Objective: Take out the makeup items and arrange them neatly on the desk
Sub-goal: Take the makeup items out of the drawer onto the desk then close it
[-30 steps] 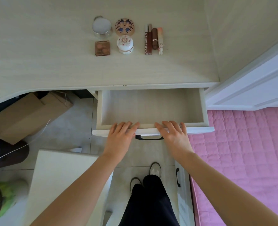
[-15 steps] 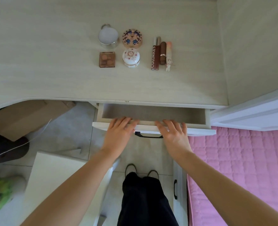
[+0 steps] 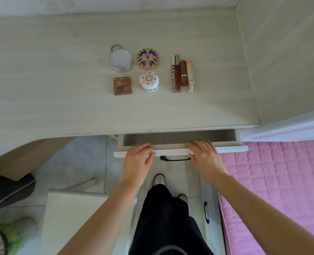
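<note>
Drawer (image 3: 180,150) pushed further in; both hands seemingly flat on front.

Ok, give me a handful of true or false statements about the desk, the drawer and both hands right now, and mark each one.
1. Both hands press flat on the drawer front. True: the left hand and the right hand lie with straight fingers on its top edge.
2. The drawer is fully shut. False: a narrow strip of its inside shows.
3. The square brown palette sits left of the white domed jar. True.
4. The right hand grips the black handle. False: the handle sits untouched between the hands.
5. The slim tubes lie scattered. False: they lie side by side.
</note>
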`<state>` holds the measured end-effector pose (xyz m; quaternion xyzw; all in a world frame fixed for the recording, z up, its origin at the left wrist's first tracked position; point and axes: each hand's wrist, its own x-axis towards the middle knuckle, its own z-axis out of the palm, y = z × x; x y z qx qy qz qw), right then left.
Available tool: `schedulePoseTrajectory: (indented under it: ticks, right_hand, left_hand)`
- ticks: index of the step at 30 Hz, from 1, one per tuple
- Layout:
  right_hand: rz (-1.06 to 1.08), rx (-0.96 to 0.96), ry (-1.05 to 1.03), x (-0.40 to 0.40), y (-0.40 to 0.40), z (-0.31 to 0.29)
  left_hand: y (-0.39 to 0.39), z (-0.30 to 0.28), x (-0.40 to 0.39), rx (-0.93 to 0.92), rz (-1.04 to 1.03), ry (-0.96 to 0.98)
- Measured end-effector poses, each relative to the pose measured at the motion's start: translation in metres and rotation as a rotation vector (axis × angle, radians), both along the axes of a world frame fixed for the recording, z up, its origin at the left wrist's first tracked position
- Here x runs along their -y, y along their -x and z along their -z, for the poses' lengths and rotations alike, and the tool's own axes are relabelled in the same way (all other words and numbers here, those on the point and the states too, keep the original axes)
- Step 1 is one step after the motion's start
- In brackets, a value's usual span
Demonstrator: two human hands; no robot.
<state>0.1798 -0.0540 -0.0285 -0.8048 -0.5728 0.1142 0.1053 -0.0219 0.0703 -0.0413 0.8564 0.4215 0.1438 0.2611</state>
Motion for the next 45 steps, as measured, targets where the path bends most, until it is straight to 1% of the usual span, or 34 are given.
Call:
schedulePoseTrajectory:
  ticks: [2,5,7,8,10,11,12,13,14,15,16,17,18,20,22,27,34,42,45]
  right_hand:
    - [0.043,-0.111,-0.021,0.001,0.0,-0.009]
    - [0.074,-0.159,-0.087,0.008,0.005,-0.021]
    - [0.12,-0.234,-0.066,0.011,0.012,-0.025]
    - [0.184,-0.293,-0.048,0.011,0.015,-0.026]
    - [0.419,-0.445,-0.03,0.008,0.018,-0.025]
    - [0.581,-0.544,-0.009,0.006,0.018,-0.023]
    - [0.746,-0.637,0.02,0.003,0.016,-0.021]
    - [0.907,-0.746,0.046,0.001,0.014,-0.017]
    - [1.076,-0.897,0.05,0.0,0.011,-0.013]
    - [1.245,-1.093,0.032,0.0,0.008,-0.01]
    - [1.391,-1.296,-0.001,0.0,0.006,-0.008]
    - [1.492,-1.451,-0.037,0.0,0.003,-0.008]
    - [1.535,-1.551,-0.064,0.0,-0.001,-0.008]
    - [1.538,-1.66,-0.113,-0.003,-0.01,-0.006]
    - [1.51,-1.711,-0.151,-0.007,-0.018,-0.004]
    - [1.465,-1.684,-0.147,-0.023,-0.026,-0.005]
    - [1.477,-1.682,-0.214,-0.047,-0.043,-0.003]
    - [1.452,-1.714,-0.154,-0.048,-0.051,0.006]
    - [1.414,-1.649,-0.09,-0.046,-0.051,0.006]
  left_hand:
    - [0.006,-0.006,-0.002,0.026,-0.085,0.044]
    - [0.01,-0.018,-0.001,0.136,-0.233,0.127]
    - [0.007,-0.027,0.006,0.229,-0.33,0.245]
    - [0.005,-0.03,0.011,0.236,-0.394,0.354]
    - [0.001,-0.033,0.017,0.144,-0.545,0.644]
    - [-0.001,-0.033,0.018,0.128,-0.638,0.834]
    - [-0.004,-0.032,0.018,0.174,-0.747,1.043]
    - [-0.006,-0.032,0.018,0.27,-0.85,1.238]
    - [-0.008,-0.032,0.017,0.387,-0.935,1.384]
    - [-0.011,-0.032,0.015,0.505,-1.006,1.474]
    - [-0.013,-0.032,0.013,0.62,-1.069,1.524]
    - [-0.015,-0.032,0.011,0.722,-1.118,1.55]
    - [-0.017,-0.032,0.009,0.799,-1.151,1.567]
    - [-0.02,-0.032,0.006,0.871,-1.191,1.604]
    - [-0.02,-0.033,0.002,0.904,-1.206,1.645]
    - [-0.026,-0.026,-0.012,0.954,-1.173,1.662]
    - [-0.037,-0.016,-0.037,0.94,-0.997,1.618]
    - [-0.032,-0.012,-0.043,0.926,-1.022,1.646]
    - [-0.032,-0.009,-0.038,0.88,-1.038,1.607]
